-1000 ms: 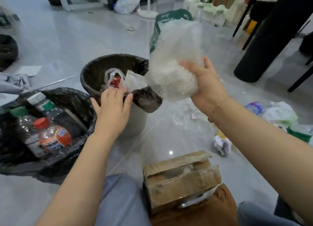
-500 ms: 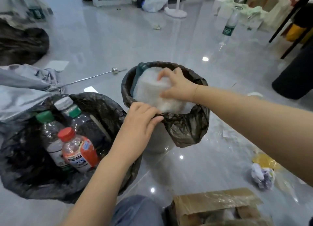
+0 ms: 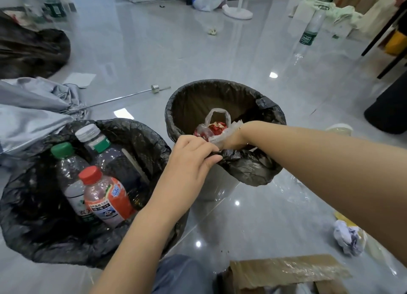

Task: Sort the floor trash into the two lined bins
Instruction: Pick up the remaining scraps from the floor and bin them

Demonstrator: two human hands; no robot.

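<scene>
Seen from the head camera, a person crouches over two black-lined bins on a glossy grey floor. The left hand [image 3: 193, 155] curls its fingers over the near rim of the right bin [image 3: 224, 89], pinching the black liner there; the right hand [image 3: 231, 137] reaches down inside that bin, mostly hidden behind the rim and the left hand, so its fingers cannot be told as spread or closed. Beside the right wrist, inside the bin, lies a clear plastic bag [image 3: 217, 123] with red wrapping in it. The left bin [image 3: 141, 137] holds the bottles: an orange-labelled bottle [image 3: 105, 196] with a red cap and Chinese lettering too small to read, a green-capped bottle [image 3: 70, 177] and a white-capped one [image 3: 92, 137]. An upright clear bottle [image 3: 310, 27] with a green label whose script is not legible stands far off on the right. A crumpled paper wad [image 3: 348, 238] lies on the floor at lower right, near a taped cardboard box [image 3: 286, 271] at the bottom edge; a grey umbrella [image 3: 33, 108] sprawls just left of the left bin. The two bins sit close together, while the floor beyond them is wide and open. Half a second earlier the right hand pressed a white bubble-wrap bundle at the bin's mouth; that bundle is no longer visible, and the arm has sunk deeper.
</scene>
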